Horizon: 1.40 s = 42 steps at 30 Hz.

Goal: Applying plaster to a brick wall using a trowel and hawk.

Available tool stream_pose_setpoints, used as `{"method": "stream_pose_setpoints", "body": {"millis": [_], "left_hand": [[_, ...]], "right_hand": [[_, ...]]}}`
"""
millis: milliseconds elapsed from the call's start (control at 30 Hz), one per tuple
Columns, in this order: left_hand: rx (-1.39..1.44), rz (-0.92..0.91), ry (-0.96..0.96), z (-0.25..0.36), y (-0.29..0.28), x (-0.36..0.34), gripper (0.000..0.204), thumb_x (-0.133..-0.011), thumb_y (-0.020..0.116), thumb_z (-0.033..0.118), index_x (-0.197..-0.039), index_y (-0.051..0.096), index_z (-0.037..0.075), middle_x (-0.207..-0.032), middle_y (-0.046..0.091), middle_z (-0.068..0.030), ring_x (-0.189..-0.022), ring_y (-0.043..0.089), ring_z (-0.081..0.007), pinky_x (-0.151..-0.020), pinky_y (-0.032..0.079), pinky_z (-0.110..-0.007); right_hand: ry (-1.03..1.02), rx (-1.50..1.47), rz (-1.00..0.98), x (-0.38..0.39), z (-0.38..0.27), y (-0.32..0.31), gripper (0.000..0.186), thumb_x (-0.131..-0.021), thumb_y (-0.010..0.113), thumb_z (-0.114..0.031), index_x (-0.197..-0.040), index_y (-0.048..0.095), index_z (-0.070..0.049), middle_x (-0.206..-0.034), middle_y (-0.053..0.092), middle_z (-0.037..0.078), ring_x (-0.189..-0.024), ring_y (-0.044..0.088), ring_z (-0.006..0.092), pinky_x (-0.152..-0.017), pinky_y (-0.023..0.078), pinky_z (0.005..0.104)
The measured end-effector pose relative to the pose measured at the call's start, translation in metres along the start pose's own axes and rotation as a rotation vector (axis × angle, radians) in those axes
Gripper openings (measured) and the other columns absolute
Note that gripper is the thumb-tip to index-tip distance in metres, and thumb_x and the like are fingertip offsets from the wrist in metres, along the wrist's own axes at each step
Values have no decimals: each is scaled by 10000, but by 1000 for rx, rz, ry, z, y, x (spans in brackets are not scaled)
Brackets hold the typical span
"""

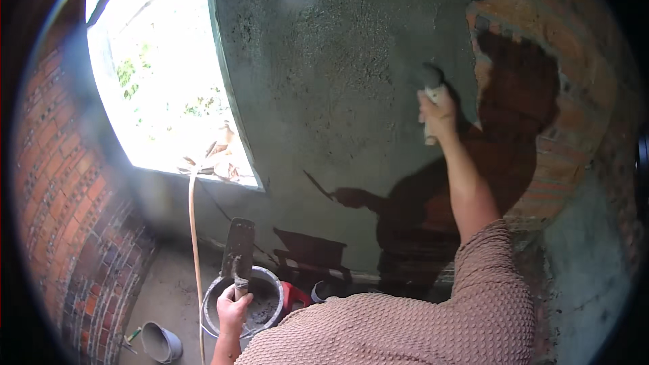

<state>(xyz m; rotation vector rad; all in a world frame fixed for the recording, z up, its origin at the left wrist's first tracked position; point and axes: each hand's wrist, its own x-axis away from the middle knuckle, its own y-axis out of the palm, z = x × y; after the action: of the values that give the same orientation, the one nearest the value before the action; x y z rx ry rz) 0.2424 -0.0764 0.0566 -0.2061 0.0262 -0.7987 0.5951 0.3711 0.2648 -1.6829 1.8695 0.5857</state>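
The fingers of the right hand (438,113) are wrapped tight around the pale handle of a trowel (431,81), whose grey, mortar-caked head sits above the knuckles, pressed against or very near the wall. That hand is raised high, the bare forearm running down to a sleeve (493,277) of bumpy, waffle-knit fabric in a dusty pink-brown.

The fingers of the left hand (233,311) are closed around the short handle of a flat board (238,251), a dark rectangular slab smeared with grey mortar and held upright, low in the view. Just behind it stands a round bucket (267,280) with a pale rim and wet grey mortar inside. A red container (296,294) touches the bucket's right side, and a smaller grey pail (162,343) lies tilted on the floor to the left.

The wall ahead carries rough, gritty grey-green plaster (338,74), coarse and pitted. To the right a patch of bare red brick (574,115) with pale joints remains uncovered, its edge ragged. The person's shadow falls dark across plaster and brick. On the left, a brick wall (61,182) curves beside a bright window opening (162,74) with green leaves beyond. A thin pale hose (195,243) drops from the sill to the floor.
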Motion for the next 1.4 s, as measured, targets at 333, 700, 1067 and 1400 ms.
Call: {"method": "stream_pose_setpoints", "body": {"millis": [333,700,1067,1400], "left_hand": [[-17,-31,-18,0,-15,-3,321,-706,659,37,-1020,637,-20,-796,630,-55,-647,494,-110,-603,396,-219],[-85,-35,-10,5,-2,16,199,-749,655,68,-939,632,14,-697,587,-32,-585,472,-102,-552,376,-212],[-90,-229,-59,19,53,17,196,-758,677,88,-931,631,9,-721,595,-44,-601,505,-111,-560,391,-215],[-133,-291,-111,44,82,29,259,-749,693,99,-980,655,-14,-756,633,-54,-646,530,-104,-597,412,-213]], "right_hand": [[-355,523,-370,17,22,177,317,-736,655,-278,-921,581,-30,-767,649,167,-663,622,359,-587,495,420],[-481,827,-560,11,46,146,259,-736,614,-227,-895,571,-28,-737,634,177,-623,601,382,-546,470,466],[-18,328,36,-93,-82,-62,256,-782,613,-246,-949,570,-58,-630,550,46,-436,465,148,-415,383,300],[280,-314,343,48,103,-109,207,-784,589,-182,-941,546,-54,-562,484,22,-392,430,121,-368,345,276]]}}
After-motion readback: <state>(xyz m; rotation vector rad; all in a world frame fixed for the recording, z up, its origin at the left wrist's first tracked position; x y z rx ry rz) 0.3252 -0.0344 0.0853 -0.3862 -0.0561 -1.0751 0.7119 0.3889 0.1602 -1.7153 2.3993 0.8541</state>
